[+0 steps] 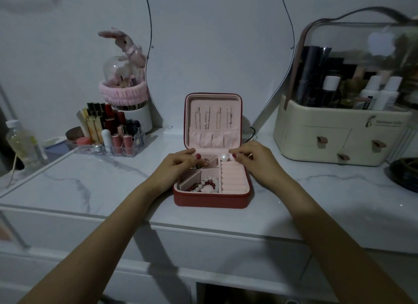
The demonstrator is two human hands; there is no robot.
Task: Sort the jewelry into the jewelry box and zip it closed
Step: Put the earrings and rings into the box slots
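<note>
A white marble-patterned vanity top [95, 186] carries everything. At its back stands a curvy frameless mirror [217, 55]. Left of the mirror sits a clear organizer of lipsticks [108, 132], with a pink plush rabbit [126, 43] on a glass dome behind it. A clear plastic bottle [21, 143] stands farther left. Right of the mirror is a cream cosmetics case [343, 136] with small drawers.

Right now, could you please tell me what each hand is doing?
Left hand: fingers curled inside the open red zip-up jewelry box; a hold cannot be told.
Right hand: pinching a white pearl earring.
</note>
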